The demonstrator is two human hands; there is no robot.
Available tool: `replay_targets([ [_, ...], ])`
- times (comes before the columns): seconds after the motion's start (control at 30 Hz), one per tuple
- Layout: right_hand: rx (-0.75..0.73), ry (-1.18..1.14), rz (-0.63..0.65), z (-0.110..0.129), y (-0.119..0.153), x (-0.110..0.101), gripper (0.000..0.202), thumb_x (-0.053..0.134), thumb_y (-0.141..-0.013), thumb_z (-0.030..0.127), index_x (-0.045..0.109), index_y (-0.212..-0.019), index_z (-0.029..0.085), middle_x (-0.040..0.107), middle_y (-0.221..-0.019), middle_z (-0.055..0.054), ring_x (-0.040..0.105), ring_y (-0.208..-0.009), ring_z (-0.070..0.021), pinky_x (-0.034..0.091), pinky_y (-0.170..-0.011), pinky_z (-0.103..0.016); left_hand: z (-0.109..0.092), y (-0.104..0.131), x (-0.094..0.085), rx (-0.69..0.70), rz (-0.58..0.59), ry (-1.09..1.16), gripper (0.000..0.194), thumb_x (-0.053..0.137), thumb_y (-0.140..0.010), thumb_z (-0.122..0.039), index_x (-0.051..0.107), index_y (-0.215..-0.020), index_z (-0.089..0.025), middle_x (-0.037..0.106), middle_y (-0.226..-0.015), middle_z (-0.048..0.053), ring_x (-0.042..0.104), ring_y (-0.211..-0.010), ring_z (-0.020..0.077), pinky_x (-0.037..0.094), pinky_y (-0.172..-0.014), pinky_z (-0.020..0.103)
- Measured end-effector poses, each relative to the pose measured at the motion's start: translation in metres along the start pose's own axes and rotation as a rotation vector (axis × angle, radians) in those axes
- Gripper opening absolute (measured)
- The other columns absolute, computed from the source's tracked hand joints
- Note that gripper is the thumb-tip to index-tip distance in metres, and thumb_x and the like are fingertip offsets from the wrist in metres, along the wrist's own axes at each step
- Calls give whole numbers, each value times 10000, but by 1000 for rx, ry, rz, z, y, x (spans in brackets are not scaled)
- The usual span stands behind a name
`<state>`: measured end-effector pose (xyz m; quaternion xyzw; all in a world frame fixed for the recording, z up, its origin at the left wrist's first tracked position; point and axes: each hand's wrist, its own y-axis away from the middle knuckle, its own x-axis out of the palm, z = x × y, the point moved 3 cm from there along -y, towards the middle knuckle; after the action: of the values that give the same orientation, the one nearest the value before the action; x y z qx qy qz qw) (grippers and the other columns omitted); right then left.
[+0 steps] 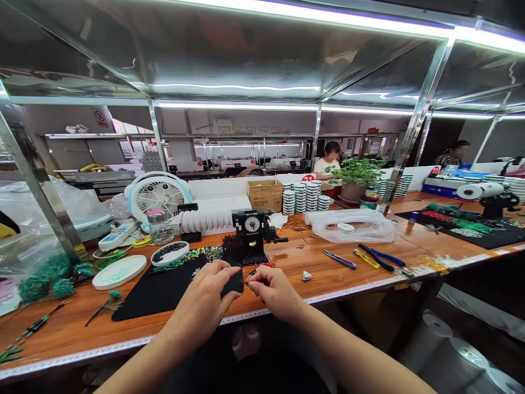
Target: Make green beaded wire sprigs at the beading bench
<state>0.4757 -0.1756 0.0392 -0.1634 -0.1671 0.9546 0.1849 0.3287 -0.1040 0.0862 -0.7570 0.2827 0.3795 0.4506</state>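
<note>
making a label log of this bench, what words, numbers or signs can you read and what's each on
"苏打饼干" on the cardboard box
Prohibition sign on the wall, its wording too blurred
Too small or blurred to read: glass jar, dial, tape measure, red disc

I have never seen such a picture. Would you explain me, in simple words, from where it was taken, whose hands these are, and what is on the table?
There is one picture, from a camera worn on a person's head, looking forward and down. No robot appears: both bare hands are that person's own. The left hand is over the edge of a black mat, thumb and fingers apart. The right hand pinches a small reddish piece, too tiny to identify. On the wooden table are a black device with a round dial, colourful beads, a round white dish and blue-handled pliers.
</note>
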Motion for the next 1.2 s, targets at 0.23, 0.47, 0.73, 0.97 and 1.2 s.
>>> replay_targets([
  [0.23,43,-59,35,2,-1,-1,125,554,-762,169,588,-644,147,525,-583,26,430,-523,-90,353,-521,-214,12,-3,33,32,1,309,242,560,-848,-269,654,-1067,-224,634,-905,39,603,-827,162,496,-758,282],
  [0.47,36,-58,59,-1,-2,0,125,567,-762,157,600,-642,148,543,-589,17,469,-551,-103,375,-545,-223,15,6,40,210,-146,361,264,500,-873,-196,668,-1074,-233,606,-811,48,582,-733,141,469,-644,237],
  [0.73,-40,47,-231,9,11,-4,140,647,-763,292,693,-738,162,597,-784,-45,532,-704,-150,412,-636,-264,18,11,41,-562,-6,945,256,684,-709,-412,703,-729,-157,556,-589,2,462,-525,111,378,-513,228],
  [0.97,83,-74,-61,9,15,8,123,678,-732,241,707,-660,145,576,-621,0,501,-618,-121,373,-604,-246,14,15,40,-643,21,1135,245,745,-641,-373,695,-698,-140,564,-575,-8,436,-510,92,351,-492,208],
  [1.2,-74,47,-150,12,19,9,135,657,-761,200,670,-632,162,502,-623,11,469,-611,-116,372,-590,-239,17,17,37,-591,37,1131,259,729,-667,-389,712,-764,-149,584,-641,-2,463,-556,103,370,-547,229],
])
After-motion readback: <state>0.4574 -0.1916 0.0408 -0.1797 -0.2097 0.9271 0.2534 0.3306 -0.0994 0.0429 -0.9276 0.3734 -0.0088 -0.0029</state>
